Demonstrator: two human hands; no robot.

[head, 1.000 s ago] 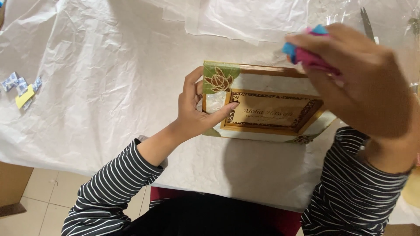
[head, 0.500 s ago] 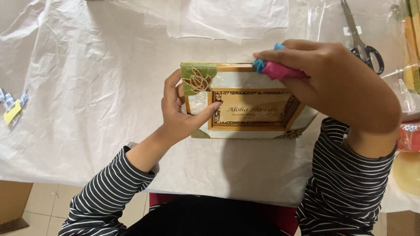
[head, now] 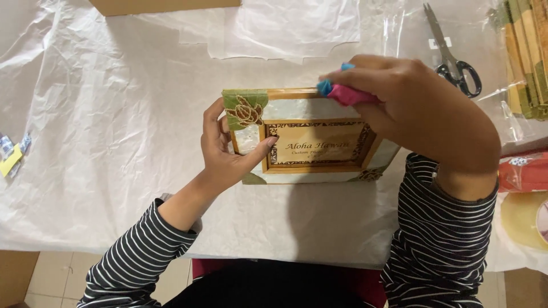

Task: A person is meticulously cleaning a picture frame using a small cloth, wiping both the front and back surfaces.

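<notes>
So there's a frame (head: 311,137) lying flat on the white sheet (head: 103,114) covering the table, pretty much dead centre in front of the person. Its long axis runs left to right across the view, and the lettering on the insert reads upright from the wearer's side, so the top edge points away from them. Wooden border, shiny pale panels, and a green corner piece with a gold flower at the upper left.

The left hand (head: 225,151) grips the frame's left end: fingers curled over the outer edge, thumb laid across the front and pressing near the inner border. So it's clamped onto the frame, not spread out.

The right hand (head: 416,111) is up over the frame's top right part, fingers bunched together and pinching a cloth (head: 341,91), pink with a bit of blue. The cloth sits right at the frame's top edge; can't really tell if it's touching.

Off to the upper right, scissors (head: 454,57) lie on clear plastic, well apart from the frame. A tape roll (head: 522,219) is at the right edge.
</notes>
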